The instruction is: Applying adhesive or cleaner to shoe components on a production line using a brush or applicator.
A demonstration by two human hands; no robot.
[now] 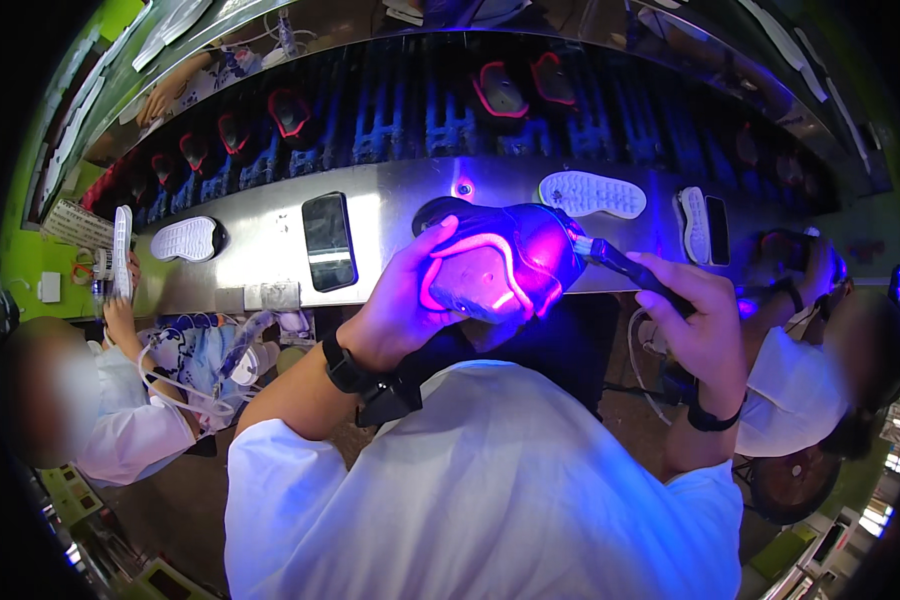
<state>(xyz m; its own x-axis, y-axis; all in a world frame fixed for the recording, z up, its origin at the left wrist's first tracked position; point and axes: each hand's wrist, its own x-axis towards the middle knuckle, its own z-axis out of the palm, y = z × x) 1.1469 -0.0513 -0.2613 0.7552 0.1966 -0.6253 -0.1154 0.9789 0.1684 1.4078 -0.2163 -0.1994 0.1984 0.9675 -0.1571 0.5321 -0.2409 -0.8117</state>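
A dark shoe upper (480, 275) is held up in front of me, its underside turned toward me and a glowing pink line running round the edge. My left hand (402, 290) is closed round its left side, with the thumb along the top. In my right hand (700, 315) is a dark-handled brush (635, 268), gripped in closed fingers. Its bristles touch the upper's right end, where violet light falls. Just beyond the upper, a white shoe sole (592, 194) lies on the metal bench.
The metal bench (260, 225) bears a phone (329, 240) and another white sole (184, 240) on the left. Behind it runs a dark conveyor (370, 105) carrying several pink-edged uppers. Co-workers sit close by at left (130, 420) and right (795, 380).
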